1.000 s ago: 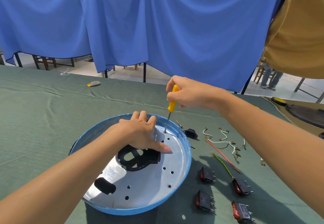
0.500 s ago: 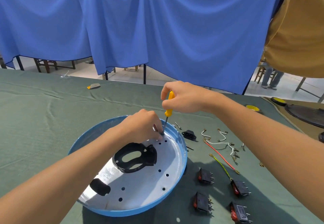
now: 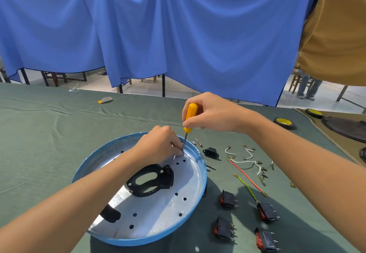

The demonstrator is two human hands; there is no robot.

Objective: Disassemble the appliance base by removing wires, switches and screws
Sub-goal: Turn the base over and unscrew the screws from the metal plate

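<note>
the appliance base, a blue-rimmed metal dish lying open side up, sits toward the near edge of the bench, with a black plastic ring inside it. the right hand grips the yellow screwdriver, held nearly upright with its tip down at the far inner rim of the base. the left hand has its fingers curled together at that tip; whether they pinch anything i cannot tell. to the right of the base lie loose wires, four black switches nearer the near edge, and a black socket.
</note>
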